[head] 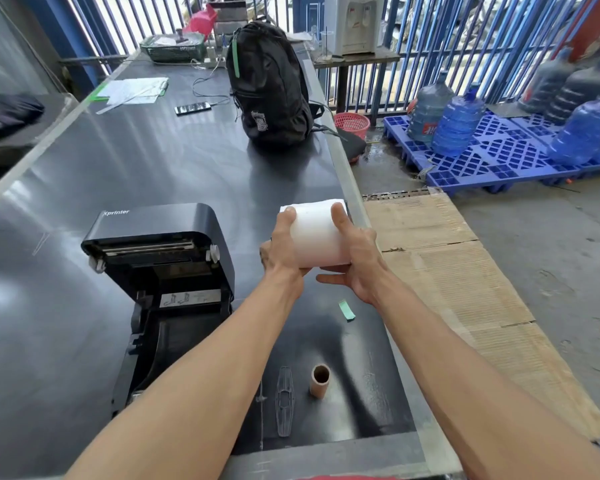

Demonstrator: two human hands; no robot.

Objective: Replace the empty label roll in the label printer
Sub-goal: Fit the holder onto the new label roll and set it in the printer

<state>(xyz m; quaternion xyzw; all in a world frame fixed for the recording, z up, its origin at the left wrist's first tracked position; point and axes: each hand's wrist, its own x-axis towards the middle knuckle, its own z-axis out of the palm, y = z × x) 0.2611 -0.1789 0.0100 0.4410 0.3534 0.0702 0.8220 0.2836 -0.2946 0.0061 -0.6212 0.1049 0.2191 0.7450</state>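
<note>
A full white label roll [317, 233] is held above the table between both hands. My left hand [281, 247] grips its left end, thumb on top. My right hand [354, 258] grips its right end, fingers curled underneath. The black label printer [160, 271] stands to the left with its lid raised and its roll bay showing. The empty brown cardboard core [320, 381] stands on the table near me. A dark plastic spindle [284, 400] lies flat beside the core.
A small green strip of tape [346, 310] lies on the dark table [118, 168]. Farther back stand a black backpack [271, 84], a phone [192, 108], papers [132, 91] and a green basket [172, 46]. The table's right edge borders cardboard sheets [465, 289] on the floor.
</note>
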